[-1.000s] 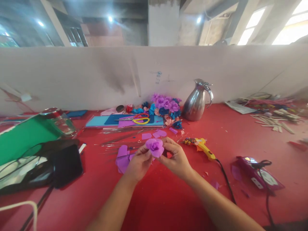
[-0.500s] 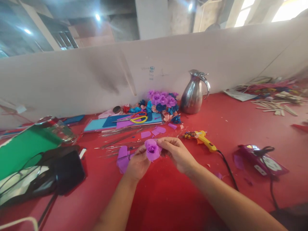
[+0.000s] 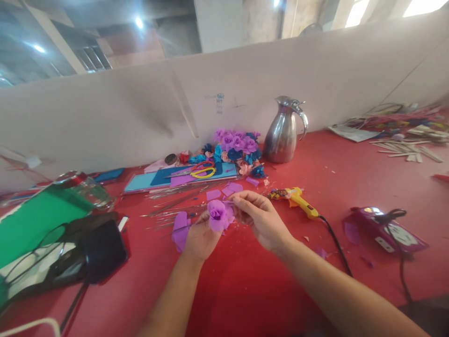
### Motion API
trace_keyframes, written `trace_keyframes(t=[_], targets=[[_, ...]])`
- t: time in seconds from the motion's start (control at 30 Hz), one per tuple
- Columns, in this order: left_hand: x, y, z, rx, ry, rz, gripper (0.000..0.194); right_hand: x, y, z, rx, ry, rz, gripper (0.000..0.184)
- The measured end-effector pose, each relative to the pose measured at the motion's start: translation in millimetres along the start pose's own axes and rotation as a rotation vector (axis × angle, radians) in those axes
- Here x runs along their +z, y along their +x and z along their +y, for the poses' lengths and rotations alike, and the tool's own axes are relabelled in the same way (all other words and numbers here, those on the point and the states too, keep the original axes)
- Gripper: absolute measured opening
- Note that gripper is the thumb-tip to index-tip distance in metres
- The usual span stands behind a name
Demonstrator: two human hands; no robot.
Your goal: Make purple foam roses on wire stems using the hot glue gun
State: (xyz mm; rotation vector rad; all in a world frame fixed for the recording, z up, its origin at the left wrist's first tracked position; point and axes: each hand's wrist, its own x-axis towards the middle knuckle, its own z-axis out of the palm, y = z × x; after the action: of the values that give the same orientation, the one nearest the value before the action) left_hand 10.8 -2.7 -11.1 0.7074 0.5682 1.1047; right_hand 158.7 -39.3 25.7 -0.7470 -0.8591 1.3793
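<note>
A purple paper rose (image 3: 217,215) with a curled centre faces me above the red table. My left hand (image 3: 203,241) is closed round its base from below, and the fingers behind the petals are partly hidden. At the rose's upper right edge, my right hand (image 3: 261,217) is closed in a pinch of thumb and fingers. A thin purple sliver shows by those fingertips; what they grip is too small to make out. Cut purple paper petals (image 3: 180,229) lie left of my left hand, and more purple pieces (image 3: 231,188) lie beyond the rose.
A yellow glue gun (image 3: 300,201) lies right of my hands, its cord running toward a power strip (image 3: 389,231). Behind are scissors (image 3: 203,172) on coloured sheets, finished paper flowers (image 3: 238,145), thin wires (image 3: 175,206) and a steel jug (image 3: 282,133). A glass jar (image 3: 89,192) lies left.
The rose has turned and shifted slightly left in my left hand. My right fingertips have drawn a little away from its petals. The whole view has shifted slightly.
</note>
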Motion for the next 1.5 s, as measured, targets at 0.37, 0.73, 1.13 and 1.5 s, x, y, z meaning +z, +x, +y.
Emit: trace_keyframes(t=[0.37, 0.73, 1.13, 1.5], targets=[[2.2, 3, -5, 0.008, 0.022, -0.046, 0.019, -2, 2, 3, 0.096, 0.001, 0.044, 0.027], [4.5, 6, -15, -0.047, -0.023, 0.093, 0.020, -2, 7, 24, 0.140, -0.174, 0.118, 0.027], [14.0, 1, -16, -0.035, -0.045, 0.137, 0.025, -6, 8, 35, -0.023, -0.313, 0.143, 0.029], [16.0, 1, -19, 0.012, 0.039, 0.107, 0.030, -7, 8, 40, -0.006, -0.322, 0.090, 0.029]])
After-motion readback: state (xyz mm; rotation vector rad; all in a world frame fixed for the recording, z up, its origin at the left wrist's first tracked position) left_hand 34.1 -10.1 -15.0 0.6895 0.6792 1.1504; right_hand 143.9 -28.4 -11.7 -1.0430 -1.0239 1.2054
